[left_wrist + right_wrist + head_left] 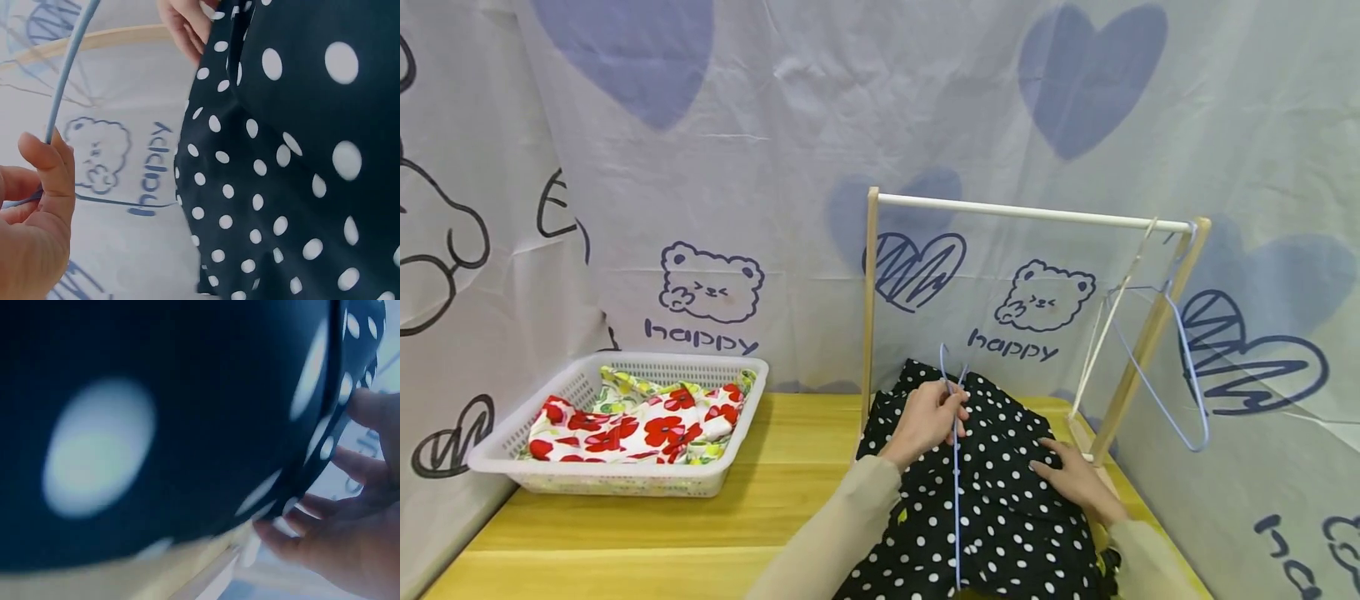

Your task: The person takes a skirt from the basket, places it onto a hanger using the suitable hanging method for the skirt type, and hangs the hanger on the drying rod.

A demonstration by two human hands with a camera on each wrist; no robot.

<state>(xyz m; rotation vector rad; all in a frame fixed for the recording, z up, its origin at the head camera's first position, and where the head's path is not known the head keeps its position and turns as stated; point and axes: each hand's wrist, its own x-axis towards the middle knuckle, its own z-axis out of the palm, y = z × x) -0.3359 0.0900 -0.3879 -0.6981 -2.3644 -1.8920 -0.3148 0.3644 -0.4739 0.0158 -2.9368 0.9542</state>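
Observation:
A black garment with white polka dots [1015,483] lies spread over the table and reaches up between the posts of a small rack. My left hand [928,421] pinches a thin blue clothes hanger [957,508] near its hook, holding it above the cloth. In the left wrist view, thumb and fingers of that hand [44,231] close round the hanger [65,75]. My right hand [1078,482] rests at the garment's right edge, fingers spread. The right wrist view has those fingers [300,525] along the edge of the dotted cloth [187,437].
A white plastic basket [617,479] holding folded floral cloth [647,429] stands on the wooden table [775,475] at left. The rack has a white top bar [1000,208] and wooden posts. Another blue hanger [1138,367] and a cream cord [1108,325] hang at its right end.

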